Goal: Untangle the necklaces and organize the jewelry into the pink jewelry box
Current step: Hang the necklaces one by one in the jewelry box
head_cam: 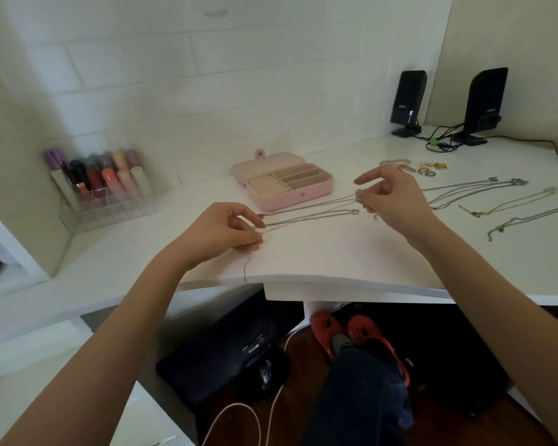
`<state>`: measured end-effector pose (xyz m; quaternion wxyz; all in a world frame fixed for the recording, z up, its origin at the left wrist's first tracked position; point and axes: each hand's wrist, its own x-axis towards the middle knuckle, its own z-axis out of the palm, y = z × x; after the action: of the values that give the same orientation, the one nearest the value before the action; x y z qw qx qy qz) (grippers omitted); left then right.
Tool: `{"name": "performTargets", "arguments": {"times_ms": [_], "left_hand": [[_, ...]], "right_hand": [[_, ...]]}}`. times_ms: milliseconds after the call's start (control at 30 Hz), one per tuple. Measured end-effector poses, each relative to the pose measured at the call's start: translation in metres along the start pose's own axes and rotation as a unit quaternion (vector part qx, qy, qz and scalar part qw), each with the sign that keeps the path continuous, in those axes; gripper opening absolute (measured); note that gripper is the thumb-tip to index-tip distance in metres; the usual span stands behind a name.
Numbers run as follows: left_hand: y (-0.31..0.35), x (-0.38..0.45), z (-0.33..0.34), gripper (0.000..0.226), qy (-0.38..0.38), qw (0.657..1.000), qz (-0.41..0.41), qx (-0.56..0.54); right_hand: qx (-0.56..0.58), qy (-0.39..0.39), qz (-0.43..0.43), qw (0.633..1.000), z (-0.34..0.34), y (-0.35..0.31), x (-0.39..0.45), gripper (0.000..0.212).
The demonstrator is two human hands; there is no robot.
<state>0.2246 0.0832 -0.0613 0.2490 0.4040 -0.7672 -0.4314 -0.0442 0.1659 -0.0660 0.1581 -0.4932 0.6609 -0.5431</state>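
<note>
Chains (306,211) stretched between my hands above the desk (319,252): left hand (221,230) pinches one end with curled fingers, right hand (388,196) pinches the other, forefinger extended. Pink box (282,185) lies open just behind; more necklaces (471,191) and rings (427,169) lie right.

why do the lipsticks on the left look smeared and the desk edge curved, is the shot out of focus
Head view: the lipstick organizer sits near the wide-angle edge and looks soft and smeared; the desk front edge bows from lens distortion; the pink jewelry box at centre stays fairly sharp; lighting soft, shadows faint.
</note>
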Motion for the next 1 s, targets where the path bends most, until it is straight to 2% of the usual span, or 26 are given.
{"name": "performTargets", "arguments": {"times_ms": [100,267,367,467,633,800,1000], "left_hand": [[0.004,0.002,-0.002,0.018,-0.036,0.999,0.009,0.01],[0.015,0.002,-0.004,0.032,-0.164,0.986,-0.012,-0.019],[0.022,0.002,-0.001,0.033,-0.225,0.974,-0.015,-0.004],[0.027,0.001,0.001,0.03,-0.26,0.965,-0.017,0.036],[0.027,-0.001,-0.008,0.026,-0.26,0.962,-0.039,0.07],[0.021,0.001,-0.018,0.019,-0.183,0.975,-0.084,0.095],[0.023,0.001,-0.025,0.016,-0.136,0.972,-0.131,0.138]], "right_hand": [[0.017,0.028,-0.021,0.999,0.001,-0.007,0.001,0.016],[0.11,0.087,-0.05,0.989,0.004,-0.022,-0.001,0.017],[0.175,0.083,-0.041,0.98,0.005,-0.032,-0.001,0.019],[0.176,0.08,-0.033,0.98,0.006,-0.038,0.001,0.02],[0.165,0.091,-0.004,0.982,0.003,-0.034,0.003,0.019],[0.133,0.1,0.038,0.985,0.002,-0.022,0.005,0.02],[0.065,0.102,0.045,0.992,0.007,-0.004,0.002,0.017]]}}
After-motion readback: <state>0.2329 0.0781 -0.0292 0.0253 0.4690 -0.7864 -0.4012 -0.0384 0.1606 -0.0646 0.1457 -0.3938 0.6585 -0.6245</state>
